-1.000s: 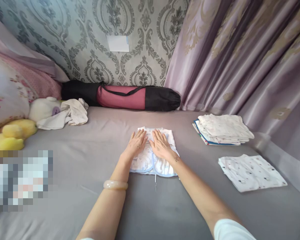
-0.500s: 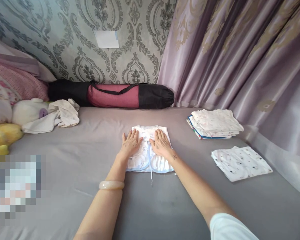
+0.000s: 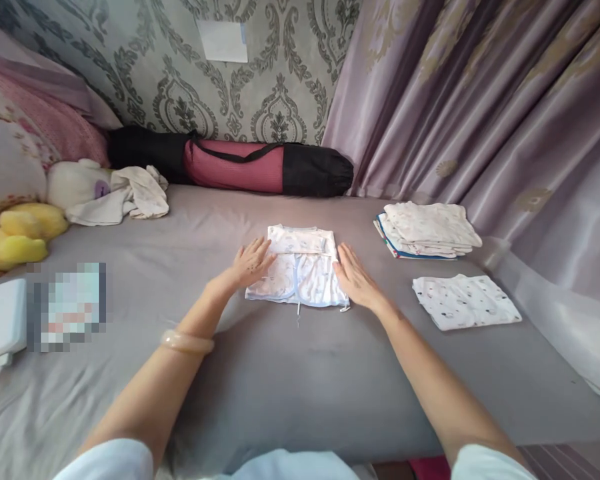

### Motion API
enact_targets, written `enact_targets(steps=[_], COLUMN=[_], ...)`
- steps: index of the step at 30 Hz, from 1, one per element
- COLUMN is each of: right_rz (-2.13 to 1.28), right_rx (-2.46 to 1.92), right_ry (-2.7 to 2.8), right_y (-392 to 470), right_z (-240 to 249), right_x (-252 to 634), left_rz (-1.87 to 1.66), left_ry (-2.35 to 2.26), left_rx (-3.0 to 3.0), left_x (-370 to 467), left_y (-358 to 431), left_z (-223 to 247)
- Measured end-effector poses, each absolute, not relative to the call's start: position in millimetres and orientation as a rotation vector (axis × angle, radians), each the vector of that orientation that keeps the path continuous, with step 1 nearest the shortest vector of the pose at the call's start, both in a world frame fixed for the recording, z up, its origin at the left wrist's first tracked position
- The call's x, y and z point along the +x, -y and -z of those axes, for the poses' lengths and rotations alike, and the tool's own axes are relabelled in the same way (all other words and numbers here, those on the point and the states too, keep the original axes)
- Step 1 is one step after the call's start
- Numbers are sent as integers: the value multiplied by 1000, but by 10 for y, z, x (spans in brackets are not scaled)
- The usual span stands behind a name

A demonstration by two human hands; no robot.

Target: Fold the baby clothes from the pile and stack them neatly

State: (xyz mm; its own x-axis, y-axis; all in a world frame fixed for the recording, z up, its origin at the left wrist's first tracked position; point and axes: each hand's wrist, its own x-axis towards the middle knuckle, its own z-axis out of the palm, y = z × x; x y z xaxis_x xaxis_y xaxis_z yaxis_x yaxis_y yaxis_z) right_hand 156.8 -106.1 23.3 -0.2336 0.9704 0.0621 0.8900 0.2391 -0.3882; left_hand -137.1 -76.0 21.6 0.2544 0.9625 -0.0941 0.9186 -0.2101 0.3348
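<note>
A small white printed garment (image 3: 300, 263) with light blue edging lies on the grey sheet (image 3: 300, 380), its sleeves folded across the upper part and a thin tie hanging from its lower edge. At its left edge is my left hand (image 3: 253, 264), fingers extended and palm down, the fingertips over the cloth. My right hand (image 3: 355, 275) rests along the right edge with its fingers stretched out. Neither hand grips anything.
On the right lie a folded white printed cloth (image 3: 465, 301) and, behind it, a stack of folded clothes (image 3: 427, 230). A pink and black rolled bag (image 3: 235, 163) lies along the wall. Plush toys (image 3: 25, 233) and a white device (image 3: 3, 320) are at left.
Both hands have moved apart, from on top of the garment out to its left and right edges. The view has tilted down, and the white device now shows at left.
</note>
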Motion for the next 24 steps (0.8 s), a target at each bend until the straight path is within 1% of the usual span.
enact_targets(steps=[4,7,11,13,15,18,21,24], right_rz=[-270,-284,-321,-365,-481,-595,-459,-347], right_rx=[-1662,-1679,-1691,-1684,-1661,-1560,-1457,-1374], right_ry=[2448,2512,2527,2518,2497,2421,2403,2482], right_y=[1420,1503,1477,1454,1447,1496,1622,1752], right_z=[-84,-24,-24,-52,-107,-225,-307,-290], right_x=[1441,1350,1330,1350,1392,1522,1730,1953], left_rz=[-221,-185,-126,-125,-120,-168,-275,-313], left_ry=[-1651,-1561,-1550,-1529,-1504,-1485,-1441,-1369], left_rx=[2482,2573,2565,2540,2486,2453,2567,2681], left_x=[-1313,-1240,-1203,-1212,-1249,-1399,-1672,-1955], left_y=[1188,1376,1409,1385,1368,1385,1457,1545], left_z=[-145,-40,36,19,-35,-148,-231,-254])
